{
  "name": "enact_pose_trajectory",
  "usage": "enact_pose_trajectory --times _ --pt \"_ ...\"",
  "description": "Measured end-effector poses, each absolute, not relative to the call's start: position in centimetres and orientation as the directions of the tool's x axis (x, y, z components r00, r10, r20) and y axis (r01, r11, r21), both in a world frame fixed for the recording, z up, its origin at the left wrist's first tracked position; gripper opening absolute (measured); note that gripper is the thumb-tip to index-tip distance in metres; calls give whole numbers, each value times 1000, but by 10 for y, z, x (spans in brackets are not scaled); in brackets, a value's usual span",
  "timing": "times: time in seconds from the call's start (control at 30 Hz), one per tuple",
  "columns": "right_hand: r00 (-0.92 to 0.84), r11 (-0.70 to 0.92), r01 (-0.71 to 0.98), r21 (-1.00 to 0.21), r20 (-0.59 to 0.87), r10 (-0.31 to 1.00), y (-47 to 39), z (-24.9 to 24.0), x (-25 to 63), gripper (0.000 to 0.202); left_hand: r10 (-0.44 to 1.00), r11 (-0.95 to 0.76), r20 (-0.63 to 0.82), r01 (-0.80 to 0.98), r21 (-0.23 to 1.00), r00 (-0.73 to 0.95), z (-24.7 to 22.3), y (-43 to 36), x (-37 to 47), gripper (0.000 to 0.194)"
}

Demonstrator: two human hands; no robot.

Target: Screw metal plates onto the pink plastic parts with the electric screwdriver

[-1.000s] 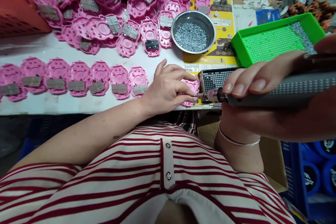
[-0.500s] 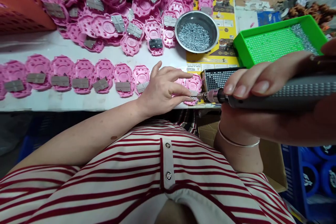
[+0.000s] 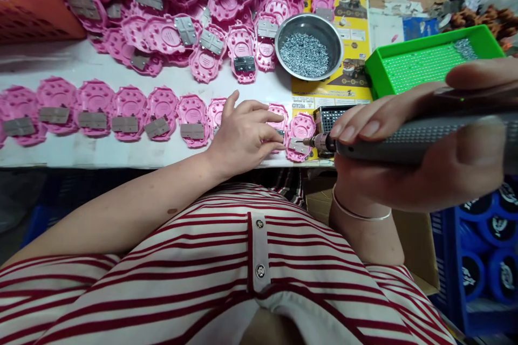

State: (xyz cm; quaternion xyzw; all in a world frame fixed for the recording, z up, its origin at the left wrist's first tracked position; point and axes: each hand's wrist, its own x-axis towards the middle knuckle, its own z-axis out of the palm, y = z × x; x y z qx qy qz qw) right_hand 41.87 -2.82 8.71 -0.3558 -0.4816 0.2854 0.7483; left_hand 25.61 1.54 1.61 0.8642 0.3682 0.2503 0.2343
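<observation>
In the head view my right hand [image 3: 404, 180] is closed around a grey electric screwdriver [image 3: 429, 137], which lies nearly level and points left. Its bit reaches the grey metal plate [image 3: 298, 145] on the pink plastic housing [image 3: 302, 125] at the right end of a row. My left hand [image 3: 240, 137] is just left of this piece, over the neighbouring pink housing [image 3: 279, 112]. Thumb and forefinger are pinched together, while the other fingers spread out. Whatever may be between the pinched tips is too small to make out.
A steel bowl [image 3: 338, 56] of small screws stands behind the row. To its right is a green tray [image 3: 376, 73] with some screws, beside a perforated black metal box [image 3: 329, 118]. Many pink housings [image 3: 165, 35] are heaped at the back, near an orange basket [image 3: 36, 5].
My left hand has drawn back left from the screwdriver bit, uncovering the end housing. The screwdriver has shifted slightly left, with its bit over the plate. The whole view has shifted a little.
</observation>
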Motion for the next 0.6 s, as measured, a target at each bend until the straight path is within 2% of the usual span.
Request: enact_pose_trajectory --times 0.1,0.2,0.33,0.6 --pt "454 709 -122 -695 596 662 -19 73 407 22 758 -616 248 537 577 603 11 17 249 2" --pt "428 730 -85 -678 637 641 -15 64 404 16 725 -646 238 519 560 646 9 18 247 3" --pt "364 686 -2 -728 638 678 -16 55 404 24 682 -688 246 491 535 688 10 18 248 6" --pt "336 730 -5 -684 686 645 -4 43 398 25 629 -751 283 472 462 724 13 15 249 16"
